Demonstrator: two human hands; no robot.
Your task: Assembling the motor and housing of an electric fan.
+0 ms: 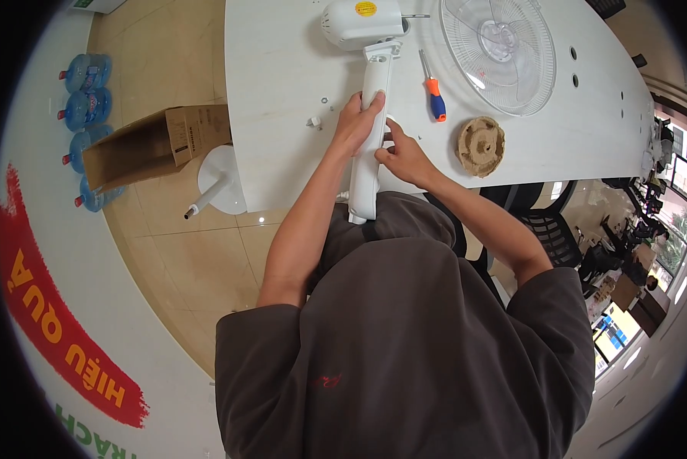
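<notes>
A white fan column [365,183] slants from the table toward my lap, its lower end over my dark clothing. Its upper end meets the white fan motor head [362,27], which has a yellow sticker and a thin metal shaft. My left hand [356,126] wraps the column, thumb along its front. My right hand [406,161] has its thumb and curled fingers against the column's right side; any small part under those fingertips is hidden. An orange and blue screwdriver [436,99] lies to the right, beside a round fan grille [538,57] with clear blades.
A moulded brown pulp ring [469,145] and small hardware [314,122] lie on the white table [274,76]. Left of the table are a white round fan base with pole [225,172], an open cardboard box [177,138] and several water bottles [87,109]. Black chairs [546,229] stand at right.
</notes>
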